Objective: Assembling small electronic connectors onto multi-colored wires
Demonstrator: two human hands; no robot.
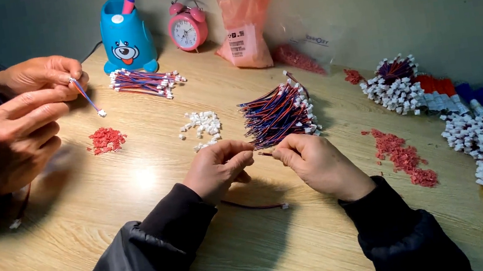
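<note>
Left hand (218,168) and right hand (318,162) sit close together at table centre, fingertips pinched and pointing at each other, a small gap between them. Left hand pinches something tiny, too small to tell what; right hand pinches the end of a thin wire (264,153) poking toward the left fingers. A dark red wire lead (254,206) trails on the wooden table (305,239) below and between the wrists, ending in a small white plug. Just beyond the fingertips lies a bundle of red-blue wires (276,113) with white connectors at one end. Beyond and left of the left hand, a small pile of white connector housings (202,126). Further left, a pile of red bits (106,139). Right of the right hand, a scatter of red pieces (402,154), and past that, heaps of white-plugged wire sets (471,130) along the wall. Far side: a second wire bundle (144,82), a blue cartoon pen holder (126,37), a pink alarm clock (187,27), a pink plastic bag (246,26). At far left, another person's hands (23,130) in dark sleeves hold a single red-blue wire (87,98) pinched at its top end, white plug hanging down.
</note>
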